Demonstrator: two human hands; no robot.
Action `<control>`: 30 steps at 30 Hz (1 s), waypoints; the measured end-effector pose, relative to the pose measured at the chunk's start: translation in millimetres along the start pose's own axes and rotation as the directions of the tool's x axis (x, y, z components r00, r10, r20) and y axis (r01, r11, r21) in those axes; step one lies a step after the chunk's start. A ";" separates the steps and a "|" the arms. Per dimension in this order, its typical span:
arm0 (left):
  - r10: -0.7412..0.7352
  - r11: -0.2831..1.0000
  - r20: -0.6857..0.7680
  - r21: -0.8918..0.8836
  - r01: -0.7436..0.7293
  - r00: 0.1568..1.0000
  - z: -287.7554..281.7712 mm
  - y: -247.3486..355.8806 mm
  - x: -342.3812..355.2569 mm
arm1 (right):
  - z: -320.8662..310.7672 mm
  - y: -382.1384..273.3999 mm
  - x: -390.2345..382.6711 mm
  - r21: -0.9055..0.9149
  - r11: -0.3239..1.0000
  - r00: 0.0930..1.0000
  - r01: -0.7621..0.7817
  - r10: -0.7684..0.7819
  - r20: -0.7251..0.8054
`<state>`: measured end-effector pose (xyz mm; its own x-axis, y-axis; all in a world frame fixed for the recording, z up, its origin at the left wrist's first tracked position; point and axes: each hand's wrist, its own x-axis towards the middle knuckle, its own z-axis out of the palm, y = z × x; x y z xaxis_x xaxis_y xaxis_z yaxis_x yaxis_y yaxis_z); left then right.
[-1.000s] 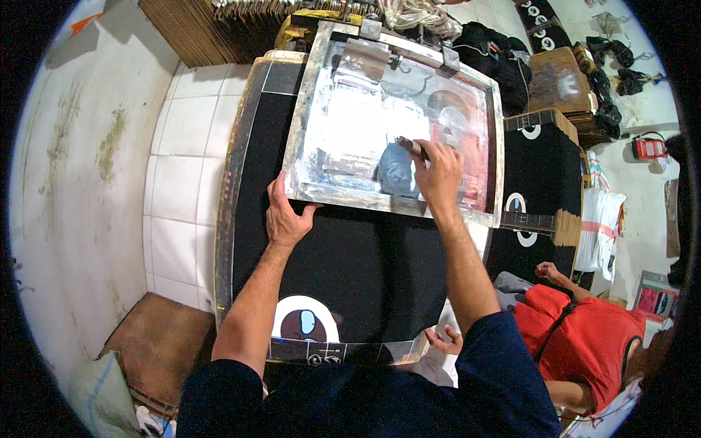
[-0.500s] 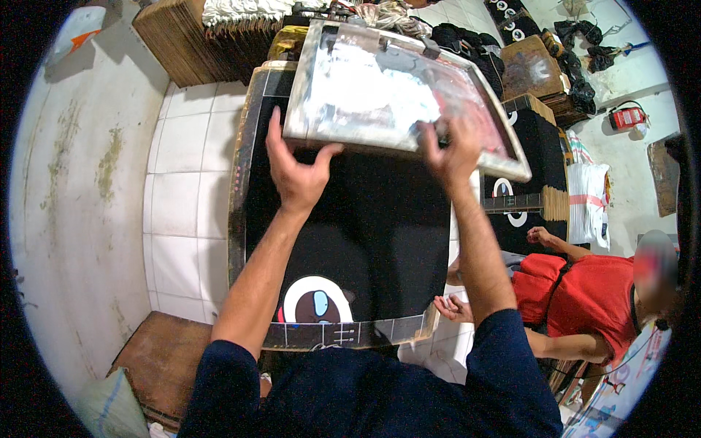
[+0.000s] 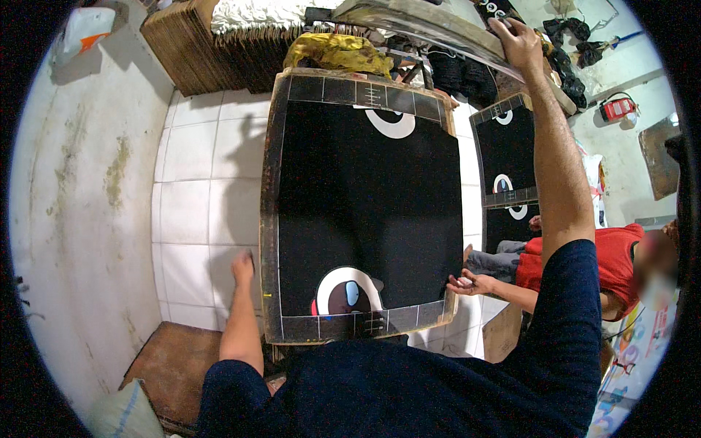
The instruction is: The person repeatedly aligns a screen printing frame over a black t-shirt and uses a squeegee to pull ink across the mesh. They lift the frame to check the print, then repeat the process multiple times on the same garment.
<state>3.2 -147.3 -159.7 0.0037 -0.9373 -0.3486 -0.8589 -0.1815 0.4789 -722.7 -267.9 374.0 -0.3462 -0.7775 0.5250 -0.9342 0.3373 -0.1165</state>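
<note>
The left hand (image 3: 243,269) hangs beside the board (image 3: 270,219); I can't tell if it's closed. Black cloth (image 3: 372,197) lies flat on top. Farther, the right hand (image 3: 521,47) touches the tipped-up frame (image 3: 453,29); I can't tell if it grips.

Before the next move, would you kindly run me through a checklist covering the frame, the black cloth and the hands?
1. Frame clear of the black cloth: ok; it is raised beyond the cloth's far end.
2. Right hand secure on the frame: cannot tell; it is at the raised edge, but its grip is unclear.
3. Left hand off the cloth: ok; it is beside the board's left edge.
4. Co-worker's hand clear of the board: not ok; its fingertips overlap the near part of the right edge in this view.
5. Near ringed print dry: cannot tell.
</note>
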 end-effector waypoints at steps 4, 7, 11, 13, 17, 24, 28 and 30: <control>-0.361 0.835 0.456 -0.230 0.499 0.814 64.7 -145.3 -136.2 | -9.9 4.7 19.0 -0.043 0.999 0.999 -0.027 0.029 0.046; -0.278 0.872 0.440 -0.257 0.416 0.854 91.1 -169.1 -198.8 | -16.3 5.8 29.8 -0.017 0.999 0.986 -0.050 0.052 0.158; -0.229 0.254 0.335 -0.886 0.388 0.914 99.9 -149.5 -224.3 | -13.7 23.1 48.6 0.026 0.999 0.991 -0.026 0.022 0.130; 0.010 0.962 0.098 -0.271 0.017 0.995 95.4 -135.4 -224.7 | -7.6 43.6 60.4 0.055 0.998 0.994 -0.007 0.001 0.109; -0.125 0.935 -0.029 0.332 0.127 0.992 90.7 -103.3 -241.7 | 3.1 99.0 94.1 0.098 0.995 0.975 -0.032 0.009 0.220; -0.518 0.854 -0.049 -0.086 0.513 0.854 63.4 -101.2 -308.6 | 24.7 188.8 164.2 -0.132 0.852 0.858 0.507 -0.483 0.175; -0.565 0.823 -0.047 -0.107 0.558 0.824 44.8 -104.9 -300.1 | 16.5 176.5 166.3 -0.161 0.911 0.919 0.380 -0.351 0.179; -0.570 0.820 -0.164 -0.179 0.544 0.805 29.6 -96.5 -286.0 | 14.6 150.8 158.1 -0.151 0.955 0.959 0.255 -0.230 0.165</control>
<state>69.8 147.1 -130.1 0.5766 -0.6999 -0.4216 -0.6105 -0.7120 0.3470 -919.6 -347.7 427.2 -0.1317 -0.9106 0.3916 -0.9674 0.2042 0.1495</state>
